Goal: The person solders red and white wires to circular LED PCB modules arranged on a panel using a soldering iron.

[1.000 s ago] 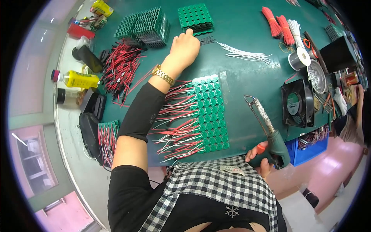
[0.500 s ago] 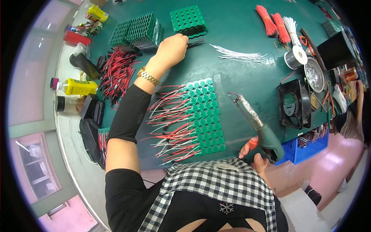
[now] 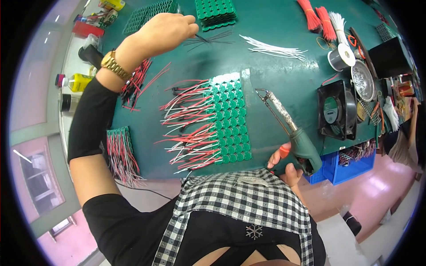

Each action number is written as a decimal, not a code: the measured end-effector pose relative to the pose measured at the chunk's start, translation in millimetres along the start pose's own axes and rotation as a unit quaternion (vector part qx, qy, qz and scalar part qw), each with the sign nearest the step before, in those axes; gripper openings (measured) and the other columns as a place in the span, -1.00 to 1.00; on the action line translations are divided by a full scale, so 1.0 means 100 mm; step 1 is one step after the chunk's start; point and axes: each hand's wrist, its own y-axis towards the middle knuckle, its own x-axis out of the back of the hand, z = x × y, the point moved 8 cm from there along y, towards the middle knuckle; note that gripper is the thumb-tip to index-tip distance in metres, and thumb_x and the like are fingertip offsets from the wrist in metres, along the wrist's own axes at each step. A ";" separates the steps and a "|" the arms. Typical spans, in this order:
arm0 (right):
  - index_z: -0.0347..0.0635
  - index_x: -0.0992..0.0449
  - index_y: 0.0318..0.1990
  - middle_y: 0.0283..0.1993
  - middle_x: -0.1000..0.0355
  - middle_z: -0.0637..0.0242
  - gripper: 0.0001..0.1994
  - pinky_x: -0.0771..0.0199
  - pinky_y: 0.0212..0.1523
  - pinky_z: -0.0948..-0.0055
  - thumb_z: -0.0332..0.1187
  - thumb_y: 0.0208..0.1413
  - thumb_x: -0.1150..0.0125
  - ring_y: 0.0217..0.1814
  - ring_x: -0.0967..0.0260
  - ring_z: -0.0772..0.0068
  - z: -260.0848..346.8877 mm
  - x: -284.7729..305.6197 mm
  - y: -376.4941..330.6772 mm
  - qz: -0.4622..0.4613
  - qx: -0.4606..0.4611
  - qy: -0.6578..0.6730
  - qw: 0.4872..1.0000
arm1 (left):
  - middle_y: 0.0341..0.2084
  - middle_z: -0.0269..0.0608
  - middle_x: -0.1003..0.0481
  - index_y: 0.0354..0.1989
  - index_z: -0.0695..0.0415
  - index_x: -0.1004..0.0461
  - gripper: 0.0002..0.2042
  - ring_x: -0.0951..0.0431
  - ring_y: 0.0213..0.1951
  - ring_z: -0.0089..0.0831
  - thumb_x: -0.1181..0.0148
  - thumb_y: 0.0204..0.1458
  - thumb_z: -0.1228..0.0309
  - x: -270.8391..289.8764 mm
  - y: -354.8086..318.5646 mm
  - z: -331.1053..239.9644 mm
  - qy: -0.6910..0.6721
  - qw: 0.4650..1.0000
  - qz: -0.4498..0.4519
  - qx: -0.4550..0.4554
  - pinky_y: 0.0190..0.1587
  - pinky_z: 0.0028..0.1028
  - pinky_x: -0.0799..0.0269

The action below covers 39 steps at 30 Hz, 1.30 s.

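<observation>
My left hand [image 3: 166, 32] is at the far left of the table with its fingers curled, beside scattered thin black strands [image 3: 217, 40]. Its fingertips are partly hidden, so what they pinch is unclear. My right hand [image 3: 290, 174] is wrapped round the green handle of a soldering gun [image 3: 306, 148] with a red trigger. The gun's metal tip points up and left, apart from the boards. In front of me lies a panel of round green circuit boards [image 3: 231, 122]; red and white wires [image 3: 191, 128] stick out from its left side.
Stacked green boards [image 3: 216, 13] stand at the far edge. White wires [image 3: 277, 49] lie loose right of centre. A solder spool [image 3: 341, 58], metal dish [image 3: 364, 82] and black fan [image 3: 337, 111] sit at right, above a blue bin [image 3: 353, 170]. Wired boards [image 3: 120, 150] lie at left.
My left hand has moved left and away from the stacked boards. The black strands now lie more spread out. The right hand keeps its hold on the soldering gun.
</observation>
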 end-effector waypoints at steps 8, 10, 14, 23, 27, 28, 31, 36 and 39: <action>-0.19 -0.12 0.13 -0.35 -0.30 0.17 -0.41 -0.39 -0.26 0.34 -0.07 0.06 -0.18 -0.35 -0.34 0.31 -0.13 -0.07 0.00 0.009 0.011 -0.022 1.000 | -0.58 -0.38 -0.37 -0.52 0.02 -0.40 -0.93 -0.46 -0.44 -0.44 -0.05 -0.07 0.36 -0.73 -0.31 -0.57 0.130 0.983 0.103 -0.079 -0.37 -0.42 -0.26; -0.20 -0.12 0.13 -0.36 -0.31 0.17 -0.41 -0.39 -0.27 0.34 -0.07 0.07 -0.18 -0.36 -0.34 0.31 -0.15 -0.11 -0.04 0.005 0.010 -0.026 1.000 | -0.60 -0.38 -0.40 -0.50 0.03 -0.41 -0.91 -0.46 -0.48 -0.44 -0.03 -0.06 0.33 -0.94 -0.35 -0.73 0.156 0.979 0.111 -0.069 -0.38 -0.43 -0.23; -0.25 -0.18 0.09 -0.35 -0.30 0.16 -0.39 -0.41 -0.25 0.37 -0.10 -0.01 -0.26 -0.34 -0.32 0.34 -0.17 -0.13 -0.07 -0.036 -0.003 -0.010 0.999 | -0.61 -0.32 -0.42 -0.50 0.06 -0.38 -0.90 -0.48 -0.50 -0.41 0.00 -0.04 0.34 -0.96 -0.40 -0.86 0.146 0.981 0.125 -0.021 -0.45 -0.41 -0.22; -0.29 -0.17 0.08 -0.46 -0.31 0.15 -0.41 -0.40 -0.41 0.39 -0.08 0.03 -0.19 -0.48 -0.35 0.32 -0.24 -0.31 0.33 -0.062 0.007 -0.050 0.997 | -0.44 -0.07 -0.48 -0.21 0.09 -0.36 -0.89 -0.48 -0.40 -0.05 0.02 0.12 0.41 -0.85 -0.83 -0.55 -0.338 0.910 -0.110 0.215 -0.41 -0.22 -0.37; -0.30 -0.21 0.09 -0.43 -0.31 0.19 -0.40 -0.40 -0.35 0.42 -0.08 0.00 -0.21 -0.43 -0.33 0.35 -0.29 -0.35 0.57 -0.051 -0.038 -0.061 0.996 | -0.47 0.06 -0.47 -0.22 0.24 -0.38 -0.87 -0.48 -0.44 -0.04 -0.04 0.11 0.45 -1.01 -0.90 -0.58 -0.409 0.836 -0.171 0.325 -0.39 -0.28 -0.37; -0.30 -0.23 0.07 -0.43 -0.33 0.20 -0.42 -0.39 -0.37 0.43 -0.10 0.00 -0.20 -0.43 -0.33 0.37 -0.32 -0.38 0.62 -0.046 -0.034 -0.058 0.997 | -0.52 -0.04 -0.45 -0.30 0.29 -0.41 -0.88 -0.45 -0.52 -0.27 -0.10 0.04 0.50 -1.03 -0.94 -0.58 -0.421 0.813 -0.202 0.348 -0.44 -0.40 -0.34; -0.31 -0.23 0.06 -0.47 -0.32 0.17 -0.39 -0.39 -0.46 0.44 -0.08 -0.03 -0.25 -0.50 -0.34 0.33 -0.44 -0.42 0.76 -0.050 -0.049 -0.085 0.994 | -0.53 -0.23 -0.41 -0.37 0.29 -0.44 -0.92 -0.35 -0.56 -0.55 -0.13 0.00 0.53 -1.04 -0.98 -0.60 -0.465 0.771 -0.214 0.378 -0.48 -0.55 -0.28; -0.30 -0.25 0.07 -0.42 -0.33 0.21 -0.35 -0.38 -0.43 0.44 -0.05 -0.08 -0.30 -0.45 -0.33 0.37 -0.66 -0.52 0.75 -0.039 -0.065 -0.147 0.986 | -0.51 -0.19 -0.43 -0.43 0.27 -0.48 -0.92 -0.48 -0.51 -0.44 -0.20 -0.13 0.55 -1.12 -1.09 -0.61 -0.520 0.736 -0.207 0.381 -0.48 -0.53 -0.38; -0.29 -0.26 0.07 -0.40 -0.33 0.23 -0.33 -0.36 -0.42 0.45 -0.02 -0.09 -0.32 -0.43 -0.32 0.38 -0.74 -0.58 0.73 -0.036 -0.061 -0.189 0.979 | -0.51 -0.19 -0.43 -0.46 0.26 -0.47 -0.91 -0.48 -0.52 -0.42 -0.21 -0.17 0.53 -1.15 -1.15 -0.61 -0.489 0.768 -0.199 0.364 -0.48 -0.50 -0.38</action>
